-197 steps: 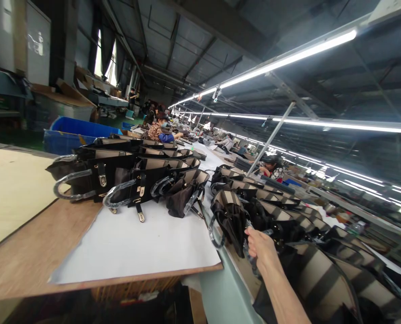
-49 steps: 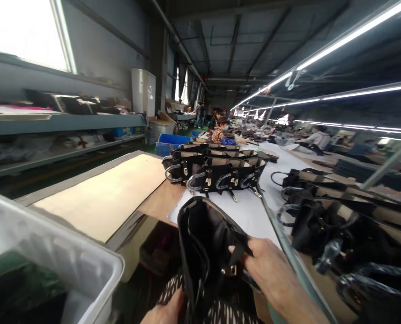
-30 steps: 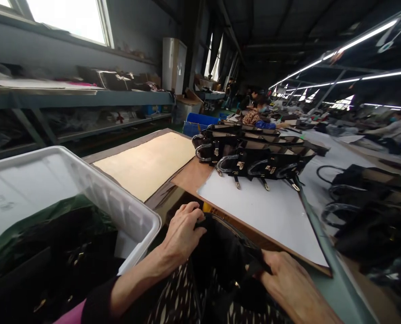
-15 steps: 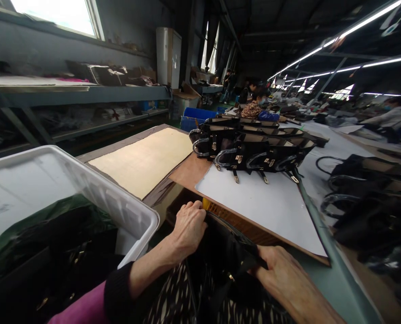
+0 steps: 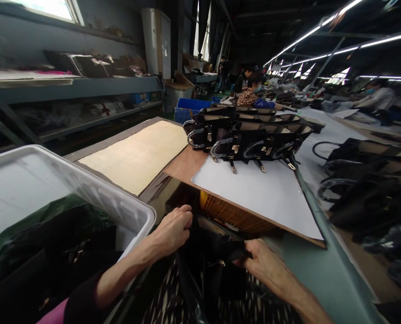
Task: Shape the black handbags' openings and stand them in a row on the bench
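Note:
A black handbag [image 5: 217, 252] with a light lining showing at its open top and a small gold fitting on its side is at my lap, against a patterned dark cloth. My left hand [image 5: 173, 227] is closed at the bag's upper left corner; its fingertips are partly hidden. On the opposite side, my right hand [image 5: 266, 261] grips the bag's right upper edge, thumb over the rim. To the left, a white plastic bin [image 5: 133, 213] contains black bags [image 5: 72, 256] with gold fittings and some green sheeting.
Several black handbags [image 5: 251, 137] with wrapped handles stand on white sheeting [image 5: 251, 193] on the table ahead. More black bags [image 5: 366, 189] lie to the right. A yellow basket [image 5: 234, 213] sits under the table edge. Other people [image 5: 376, 96] work farther back.
My hands and the handbag have shifted left and slightly down in view. The bag's light lining and the yellow basket now show more. My view has tilted down a little.

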Tool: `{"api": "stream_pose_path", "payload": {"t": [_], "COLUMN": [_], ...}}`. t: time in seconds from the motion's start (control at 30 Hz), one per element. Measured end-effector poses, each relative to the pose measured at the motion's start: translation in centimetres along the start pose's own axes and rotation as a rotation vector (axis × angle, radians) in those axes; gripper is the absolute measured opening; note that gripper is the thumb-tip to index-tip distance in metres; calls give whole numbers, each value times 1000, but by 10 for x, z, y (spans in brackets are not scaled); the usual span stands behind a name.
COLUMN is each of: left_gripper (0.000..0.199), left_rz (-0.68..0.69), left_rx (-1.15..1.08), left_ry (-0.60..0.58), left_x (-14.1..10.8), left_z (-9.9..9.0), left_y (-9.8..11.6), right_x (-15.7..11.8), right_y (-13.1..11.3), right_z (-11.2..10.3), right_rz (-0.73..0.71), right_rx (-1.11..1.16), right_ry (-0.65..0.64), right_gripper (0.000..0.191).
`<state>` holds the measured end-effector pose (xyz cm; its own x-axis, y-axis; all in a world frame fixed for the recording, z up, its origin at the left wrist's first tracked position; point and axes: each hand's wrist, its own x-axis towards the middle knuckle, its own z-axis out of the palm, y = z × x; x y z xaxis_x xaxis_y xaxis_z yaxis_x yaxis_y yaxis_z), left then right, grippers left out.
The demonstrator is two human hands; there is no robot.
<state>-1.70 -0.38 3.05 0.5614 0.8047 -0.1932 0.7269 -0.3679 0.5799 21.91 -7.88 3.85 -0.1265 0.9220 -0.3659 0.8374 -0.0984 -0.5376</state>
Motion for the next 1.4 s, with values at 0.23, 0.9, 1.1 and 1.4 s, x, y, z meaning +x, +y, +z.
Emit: {"api": "stream_pose_path", "payload": {"t": [0.23, 0.9, 1.1, 1.4], "left_gripper": [25, 22, 27, 32], "left_rz": [142, 220, 361, 350], "left_rx": [-143, -175, -201, -188], "left_ry": [-14, -58, -80, -108], "left_x": [15, 9, 7, 11], "left_z": [8, 27, 30, 32], "left_y": [0, 30, 29, 28], "right_x": [2, 5, 7, 8], "right_y": [-1, 9, 14, 8], "right_z": [-2, 15, 20, 20], "right_rz": [-21, 39, 26, 52], "right_rx": [20, 25, 53, 44], "right_ry": [-23, -18, -18, -35], "right_gripper": [11, 23, 24, 16]}}
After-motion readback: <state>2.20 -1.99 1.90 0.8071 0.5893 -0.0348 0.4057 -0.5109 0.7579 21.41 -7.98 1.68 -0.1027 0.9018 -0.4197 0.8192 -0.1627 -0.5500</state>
